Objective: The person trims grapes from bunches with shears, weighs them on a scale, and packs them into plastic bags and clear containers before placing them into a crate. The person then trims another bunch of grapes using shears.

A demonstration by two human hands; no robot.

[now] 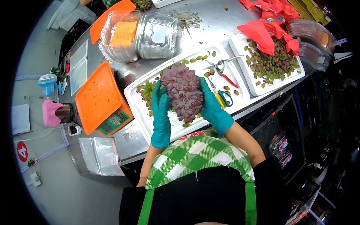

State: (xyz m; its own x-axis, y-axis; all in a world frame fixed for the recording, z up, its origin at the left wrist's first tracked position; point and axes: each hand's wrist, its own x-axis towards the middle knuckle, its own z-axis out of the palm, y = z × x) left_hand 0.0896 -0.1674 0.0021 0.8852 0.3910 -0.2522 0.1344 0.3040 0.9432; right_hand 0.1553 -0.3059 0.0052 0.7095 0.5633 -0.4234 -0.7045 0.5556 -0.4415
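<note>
succulent (183, 92), broad and purple, is between my gloved hands near the middle of the white tray (232, 72); whether its underside touches the tray, i cannot tell. my left hand (161, 107) cups one flank, fingers partly curled; my right hand (212, 105) lies nearly straight along the other, so i have hold of it from both sides. i judge the step in hand to be steadying or turning it; the next move calls for light, even pressure, since plump leaves could snap off. pruners (227, 80) lie across the tray's right edge, scissors (220, 93) just beside my right hand, loose leaves (193, 60) near the far edge.
</note>
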